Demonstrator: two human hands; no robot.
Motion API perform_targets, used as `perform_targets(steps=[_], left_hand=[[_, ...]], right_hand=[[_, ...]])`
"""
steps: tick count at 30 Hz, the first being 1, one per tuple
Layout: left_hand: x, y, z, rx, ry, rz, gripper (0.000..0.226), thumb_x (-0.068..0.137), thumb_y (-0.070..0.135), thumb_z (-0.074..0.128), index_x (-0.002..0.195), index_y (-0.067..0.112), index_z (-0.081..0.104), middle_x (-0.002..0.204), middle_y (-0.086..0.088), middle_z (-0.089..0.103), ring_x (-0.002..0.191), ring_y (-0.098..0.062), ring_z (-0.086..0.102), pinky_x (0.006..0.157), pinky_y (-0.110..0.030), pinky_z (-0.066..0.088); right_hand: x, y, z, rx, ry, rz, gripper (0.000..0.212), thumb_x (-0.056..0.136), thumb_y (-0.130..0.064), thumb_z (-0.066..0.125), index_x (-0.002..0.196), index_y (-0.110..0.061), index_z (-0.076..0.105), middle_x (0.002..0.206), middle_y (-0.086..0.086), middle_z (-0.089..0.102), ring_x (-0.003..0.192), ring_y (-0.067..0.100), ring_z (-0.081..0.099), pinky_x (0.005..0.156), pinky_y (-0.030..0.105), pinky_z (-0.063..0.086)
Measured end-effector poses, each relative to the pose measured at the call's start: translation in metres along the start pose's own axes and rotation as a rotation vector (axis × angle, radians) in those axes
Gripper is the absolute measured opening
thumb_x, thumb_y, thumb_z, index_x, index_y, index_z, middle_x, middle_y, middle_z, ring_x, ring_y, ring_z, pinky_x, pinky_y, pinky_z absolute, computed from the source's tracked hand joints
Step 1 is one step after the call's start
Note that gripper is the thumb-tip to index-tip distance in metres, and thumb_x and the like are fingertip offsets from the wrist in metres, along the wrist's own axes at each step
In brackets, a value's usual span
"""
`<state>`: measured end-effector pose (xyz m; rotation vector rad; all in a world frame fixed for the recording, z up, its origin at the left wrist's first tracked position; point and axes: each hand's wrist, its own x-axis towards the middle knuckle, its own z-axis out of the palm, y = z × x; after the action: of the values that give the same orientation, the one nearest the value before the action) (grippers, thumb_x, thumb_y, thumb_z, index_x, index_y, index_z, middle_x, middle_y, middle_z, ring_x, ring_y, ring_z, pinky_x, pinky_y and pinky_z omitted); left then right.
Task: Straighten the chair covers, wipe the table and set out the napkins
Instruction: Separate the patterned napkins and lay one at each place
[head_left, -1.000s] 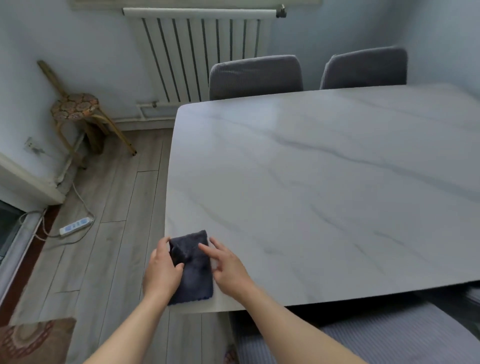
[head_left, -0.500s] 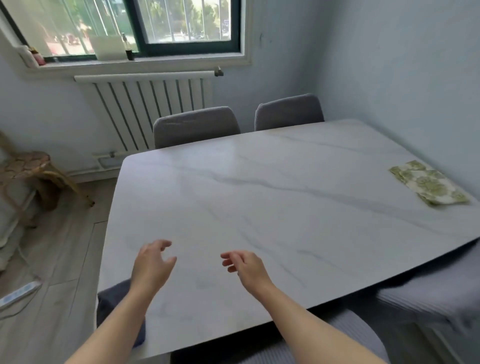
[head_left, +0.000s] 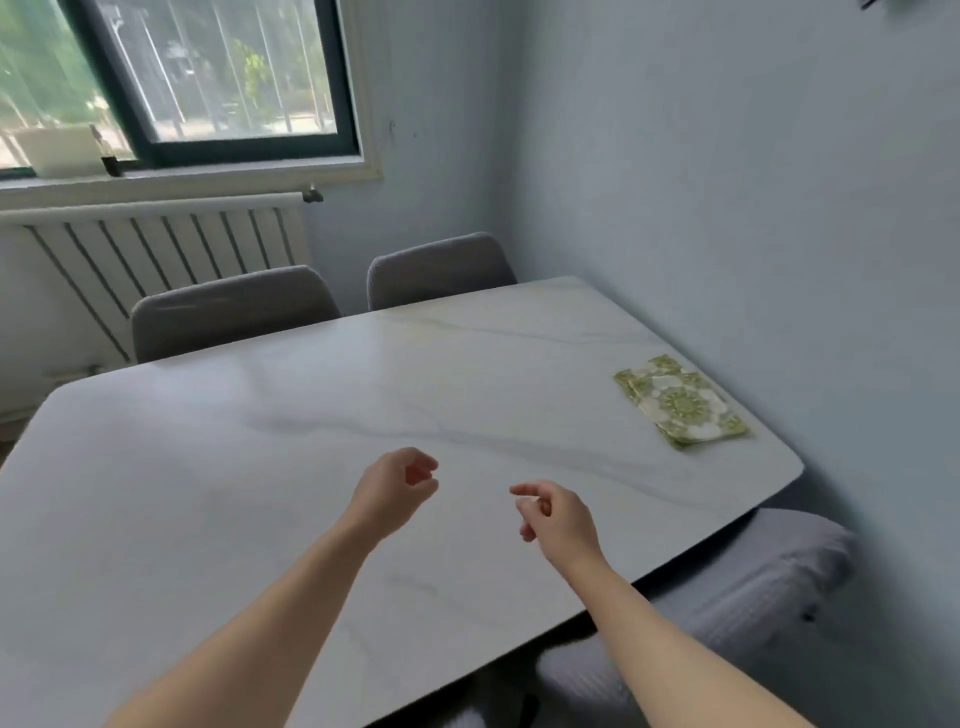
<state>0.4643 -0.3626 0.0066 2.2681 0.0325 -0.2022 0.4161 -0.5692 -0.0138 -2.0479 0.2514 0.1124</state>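
Observation:
A white marble-patterned table fills the middle of the view. A folded stack of green-and-white patterned napkins lies near its right edge, close to the wall. My left hand and my right hand hover over the table's middle, both empty with fingers loosely curled and apart. The napkins are well to the right of my right hand. Two grey covered chairs stand at the far side. A grey covered chair seat shows under the near right edge. The dark wiping cloth is out of view.
A white radiator hangs under the window at the back left. A white box sits on the sill. The pale blue wall runs close along the table's right side.
Both hands let go of the dark cloth at the table's near left corner and moved right over the table. The view swung right and up; the cloth left the frame and the napkins came in.

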Motion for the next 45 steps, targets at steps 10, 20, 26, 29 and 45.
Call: perform_targets(steps=[10, 20, 26, 29, 45], left_hand=[[0.083, 0.081, 0.093, -0.091, -0.237, 0.048, 0.023, 0.086, 0.014, 0.061, 0.109, 0.018, 0.059, 0.089, -0.003, 0.068, 0.084, -0.027, 0.065, 0.075, -0.039, 0.053], [0.169, 0.150, 0.219, -0.204, -0.297, -0.095, 0.019, 0.085, 0.007, 0.058, 0.102, 0.012, 0.065, 0.083, -0.005, 0.064, 0.076, -0.016, 0.059, 0.066, -0.027, 0.048], [0.233, 0.203, 0.313, -0.318, -0.124, -0.316, 0.039, 0.087, 0.010, 0.054, 0.126, 0.013, 0.054, 0.114, -0.008, 0.059, 0.089, -0.018, 0.059, 0.088, -0.038, 0.054], [0.255, 0.221, 0.345, -0.426, -0.093, -0.454, 0.049, 0.089, 0.011, 0.056, 0.137, 0.012, 0.042, 0.114, -0.007, 0.053, 0.077, -0.012, 0.055, 0.085, -0.036, 0.054], [0.291, 0.244, 0.386, -0.368, -0.031, -0.576, 0.047, 0.080, 0.011, 0.066, 0.126, 0.007, 0.056, 0.116, -0.010, 0.065, 0.102, -0.027, 0.065, 0.092, -0.043, 0.053]], right_hand=[[0.056, 0.074, -0.132, -0.233, 0.203, 0.175, 0.039, 0.085, -0.015, 0.062, 0.123, -0.020, 0.057, 0.121, 0.002, 0.057, 0.107, 0.015, 0.052, 0.087, 0.024, 0.040], [0.197, 0.138, -0.247, -0.289, 0.183, 0.243, 0.049, 0.095, -0.032, 0.047, 0.141, -0.014, 0.040, 0.144, 0.005, 0.045, 0.130, 0.024, 0.043, 0.098, 0.032, 0.038], [0.287, 0.183, -0.301, -0.412, 0.077, 0.193, 0.053, 0.095, -0.037, 0.045, 0.142, -0.013, 0.038, 0.148, 0.004, 0.039, 0.134, 0.023, 0.038, 0.105, 0.035, 0.035], [0.326, 0.198, -0.317, -0.491, -0.004, 0.141, 0.056, 0.095, -0.037, 0.047, 0.143, -0.013, 0.035, 0.149, 0.003, 0.037, 0.135, 0.024, 0.036, 0.105, 0.035, 0.034], [0.365, 0.190, -0.321, -0.190, -0.201, 0.206, 0.013, 0.076, -0.015, 0.066, 0.086, -0.023, 0.063, 0.086, -0.002, 0.067, 0.078, 0.013, 0.063, 0.073, 0.031, 0.054]])
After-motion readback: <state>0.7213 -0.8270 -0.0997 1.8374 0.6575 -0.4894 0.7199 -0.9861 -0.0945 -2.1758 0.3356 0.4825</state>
